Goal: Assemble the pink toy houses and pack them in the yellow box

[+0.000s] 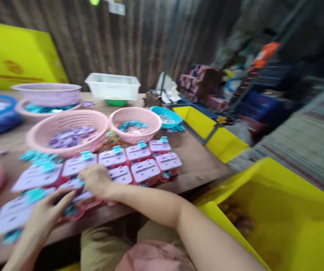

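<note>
Boxes [145, 171] of pink colour with lilac lids stand in two rows on the brown table [197, 160], in the head view, from eight o'clock until near the centre. Right hand [97, 181] is at eight o'clock, with its fingers bent down upon a lid of the front row, close to a small turquoise piece [79, 182]; whether it grasps this piece I cannot tell (the picture is blurred there). Left hand [50, 209] lies farther out at eight o'clock, half curled, its thumb and forefinger reaching to the same box; its grip also cannot be told. At nine o'clock a large pink basket [37, 137] contains purple parts, and at ten o'clock a smaller basket [153, 126] carries turquoise ones. Toward twelve o'clock is a turquoise bowl [175, 119]. An open yellow carton [300, 218] occupies four o'clock.
</note>
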A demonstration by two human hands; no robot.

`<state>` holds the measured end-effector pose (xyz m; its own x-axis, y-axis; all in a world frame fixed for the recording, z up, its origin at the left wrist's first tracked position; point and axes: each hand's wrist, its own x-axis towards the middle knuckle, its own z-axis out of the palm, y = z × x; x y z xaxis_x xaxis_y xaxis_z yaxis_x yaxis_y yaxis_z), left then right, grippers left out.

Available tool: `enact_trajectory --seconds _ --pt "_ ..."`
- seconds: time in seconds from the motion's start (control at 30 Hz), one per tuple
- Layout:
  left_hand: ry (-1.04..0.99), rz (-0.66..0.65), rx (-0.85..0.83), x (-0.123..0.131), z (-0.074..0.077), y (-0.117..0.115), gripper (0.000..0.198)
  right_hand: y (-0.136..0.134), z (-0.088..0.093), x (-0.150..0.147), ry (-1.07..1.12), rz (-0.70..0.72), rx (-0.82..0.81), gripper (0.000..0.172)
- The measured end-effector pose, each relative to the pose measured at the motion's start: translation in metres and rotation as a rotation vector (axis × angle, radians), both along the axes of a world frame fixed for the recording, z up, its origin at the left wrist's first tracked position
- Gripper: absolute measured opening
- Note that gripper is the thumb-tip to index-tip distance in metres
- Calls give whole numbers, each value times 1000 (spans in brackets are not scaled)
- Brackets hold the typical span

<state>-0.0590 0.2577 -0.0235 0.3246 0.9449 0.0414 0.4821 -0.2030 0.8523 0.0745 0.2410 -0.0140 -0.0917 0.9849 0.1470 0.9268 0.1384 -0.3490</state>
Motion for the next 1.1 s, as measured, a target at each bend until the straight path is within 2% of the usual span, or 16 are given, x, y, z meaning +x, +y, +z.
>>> enact_trajectory --seconds 0.1,0.27,0.4,0.53,0.6,0.67,0.77,0.87,0.93,1.1 --pt "-70 31 -89 -18 8 -15 43 5 -3 5 63 17 -18 22" --pt "-249 86 -168 -7 7 -19 30 12 -1 16 129 99 -43 18" --pt "-349 95 -234 -4 4 -18 23 12 -6 19 151 79 -27 18" --pt "-416 104 -244 -3 3 -19 24 11 -9 21 174 86 -15 17" --pt "-492 152 -217 1 5 -24 26 6 -4 24 250 124 58 16" --pt "-595 190 -231 9 9 -31 29 -5 4 28 392 205 208 21" --pt "-750 214 -365 30 16 -41 31 -27 12 36 493 410 338 25" --pt "-835 239 -482 54 22 -47 24 -46 11 50 465 457 375 23" --pt "-819 172 -565 66 25 -49 22 -54 9 62 472 416 396 19" --pt "-789 -183 -710 81 29 -52 24 -65 12 97 491 287 431 19"
